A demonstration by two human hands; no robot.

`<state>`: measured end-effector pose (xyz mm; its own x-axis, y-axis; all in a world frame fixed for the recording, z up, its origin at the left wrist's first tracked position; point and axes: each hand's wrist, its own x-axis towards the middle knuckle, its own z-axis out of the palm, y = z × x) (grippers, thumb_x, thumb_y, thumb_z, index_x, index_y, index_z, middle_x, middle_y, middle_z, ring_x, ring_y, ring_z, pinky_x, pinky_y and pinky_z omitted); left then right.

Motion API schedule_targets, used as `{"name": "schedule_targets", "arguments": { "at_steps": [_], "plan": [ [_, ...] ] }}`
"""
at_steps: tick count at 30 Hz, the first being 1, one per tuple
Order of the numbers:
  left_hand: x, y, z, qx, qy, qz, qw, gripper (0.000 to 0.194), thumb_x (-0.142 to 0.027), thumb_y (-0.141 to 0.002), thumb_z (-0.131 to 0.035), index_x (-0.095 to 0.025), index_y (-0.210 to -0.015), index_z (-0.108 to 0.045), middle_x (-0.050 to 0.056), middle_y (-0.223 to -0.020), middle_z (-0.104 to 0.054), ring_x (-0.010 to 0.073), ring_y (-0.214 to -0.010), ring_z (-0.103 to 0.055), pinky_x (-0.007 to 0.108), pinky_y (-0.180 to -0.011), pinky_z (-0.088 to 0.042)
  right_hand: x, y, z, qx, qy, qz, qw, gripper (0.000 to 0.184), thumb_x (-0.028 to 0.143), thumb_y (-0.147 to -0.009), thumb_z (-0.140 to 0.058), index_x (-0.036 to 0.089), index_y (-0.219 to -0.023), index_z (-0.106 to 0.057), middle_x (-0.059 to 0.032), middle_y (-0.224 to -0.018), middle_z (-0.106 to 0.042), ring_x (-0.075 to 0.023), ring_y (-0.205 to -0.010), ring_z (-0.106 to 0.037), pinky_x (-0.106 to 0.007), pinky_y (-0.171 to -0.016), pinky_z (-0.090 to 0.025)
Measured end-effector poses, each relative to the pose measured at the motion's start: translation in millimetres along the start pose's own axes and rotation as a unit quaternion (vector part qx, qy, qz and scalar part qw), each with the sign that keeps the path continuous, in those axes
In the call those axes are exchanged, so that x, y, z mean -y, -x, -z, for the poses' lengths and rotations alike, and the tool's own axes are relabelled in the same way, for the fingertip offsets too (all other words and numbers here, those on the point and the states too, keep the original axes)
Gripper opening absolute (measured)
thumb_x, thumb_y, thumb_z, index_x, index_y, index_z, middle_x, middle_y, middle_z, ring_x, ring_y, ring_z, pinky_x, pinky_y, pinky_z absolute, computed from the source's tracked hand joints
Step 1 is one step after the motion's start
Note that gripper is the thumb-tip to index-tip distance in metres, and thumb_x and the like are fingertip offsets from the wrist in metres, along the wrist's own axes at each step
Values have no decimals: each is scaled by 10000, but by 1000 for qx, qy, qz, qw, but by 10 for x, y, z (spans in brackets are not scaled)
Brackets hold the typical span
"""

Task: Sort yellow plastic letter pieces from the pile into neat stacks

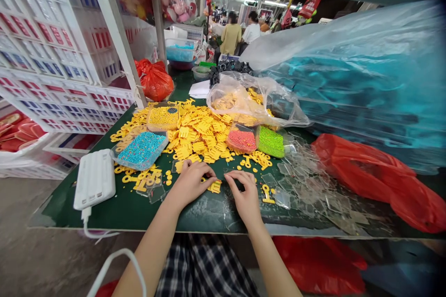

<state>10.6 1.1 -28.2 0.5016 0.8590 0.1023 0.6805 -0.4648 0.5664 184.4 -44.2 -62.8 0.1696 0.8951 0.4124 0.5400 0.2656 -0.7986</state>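
My left hand (193, 180) is at the table's front middle, fingers curled and thumb tip against a small yellow plastic piece (215, 187). Just to its right, my right hand (245, 191) has thumb and forefinger pinched together; whatever is between them is too small to make out. Behind both hands spreads a heap of yellow plastic pieces (200, 130). Around it stand clear boxes of tiny beads: blue beads (141, 149), yellow beads (163, 117), pink beads (241, 139) and green beads (271, 142). A yellow part with a ring end (267, 194) lies right of my right hand.
Thin clear plastic plates (313, 185) are strewn at the right, beside a red bag (376, 176). Behind it bulges a large bag of blue material (365, 79). A white power bank (95, 179) with a cable lies left. White crates (59, 46) are stacked beyond the left edge.
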Motion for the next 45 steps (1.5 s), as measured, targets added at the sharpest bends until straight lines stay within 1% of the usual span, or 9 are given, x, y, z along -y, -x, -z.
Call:
{"name": "schedule_targets", "arguments": {
  "at_steps": [8, 14, 19, 25, 29, 35, 39, 42, 45],
  "plan": [
    [-17, 12, 13, -46, -30, -19, 998, 190, -338, -942, -524, -207, -860, -635, 11, -890, -680, 203, -890, -577, 423, -944, -296, 14, 4, 9, 26, -11, 17, 999, 259, 440, -922, -569, 245, -842, -720, -48, -881, -705, -225, -911, -557, -388, -846, -442],
    [-23, 39, 19, -11, -16, -34, 999, 198, -334, -938, -510, -221, -863, -654, 22, -903, -684, 216, -919, -586, 436, -955, -306, 7, 22, 23, 30, 12, 21, 999, 235, 402, -934, -564, 247, -877, -732, -49, -893, -705, -229, -922, -547, -401, -856, -450],
    [-6, 51, 28, -10, -22, -9, 1000, 163, -313, -922, -531, -225, -881, -663, 17, -921, -682, 225, -937, -583, 453, -970, -303, 52, 55, 64, 59, 29, 43, 997, 165, 308, -931, -586, 251, -904, -738, -40, -915, -699, -224, -937, -531, -386, -868, -450],
    [19, 48, 19, -10, -31, 19, 999, 121, -295, -916, -551, -238, -953, -650, 20, -1018, -675, 238, -1028, -563, 463, -980, -277, 48, 114, 112, 112, 85, 96, 985, 86, 279, -870, -677, 274, -842, -758, -23, -788, -604, -200, -823, -495, -343, -757, -440],
    [31, 58, 19, -12, -33, 30, 999, 134, -292, -917, -556, -258, -1009, -647, 20, -1069, -667, 241, -1060, -553, 456, -982, -271, -2, 120, 101, 118, 98, 113, 982, 94, 295, -880, -669, 290, -874, -762, -25, -817, -615, -196, -827, -495, -344, -752, -437],
    [53, 61, 45, -22, -33, 36, 999, 134, -268, -907, -573, -267, -1019, -647, 11, -1071, -679, 237, -1060, -557, 436, -961, -285, 28, 106, 86, 106, 92, 93, 986, 47, 270, -839, -720, 272, -809, -757, -18, -812, -632, -193, -819, -496, -344, -752, -438],
    [19, 53, 53, -23, -28, 28, 999, 101, -292, -907, -575, -252, -929, -664, -2, -1000, -684, 223, -1005, -570, 431, -956, -286, 39, 103, 89, 111, 92, 88, 986, 48, 270, -835, -726, 268, -794, -752, -14, -810, -637, -191, -821, -501, -343, -753, -431],
    [-10, 43, 38, -15, -30, 5, 999, 141, -323, -901, -577, -246, -843, -679, -3, -946, -684, 217, -967, -571, 440, -964, -281, 32, 104, 90, 115, 96, 85, 985, 49, 271, -836, -725, 273, -796, -752, -14, -808, -637, -190, -825, -508, -339, -753, -429],
    [-26, 27, 20, -12, -40, 6, 999, 143, -327, -885, -600, -240, -812, -687, -4, -922, -684, 219, -956, -568, 453, -969, -275, 26, 106, 87, 115, 97, 84, 985, 46, 275, -836, -726, 277, -798, -753, -14, -805, -635, -191, -825, -508, -340, -750, -425]
  ]
}}
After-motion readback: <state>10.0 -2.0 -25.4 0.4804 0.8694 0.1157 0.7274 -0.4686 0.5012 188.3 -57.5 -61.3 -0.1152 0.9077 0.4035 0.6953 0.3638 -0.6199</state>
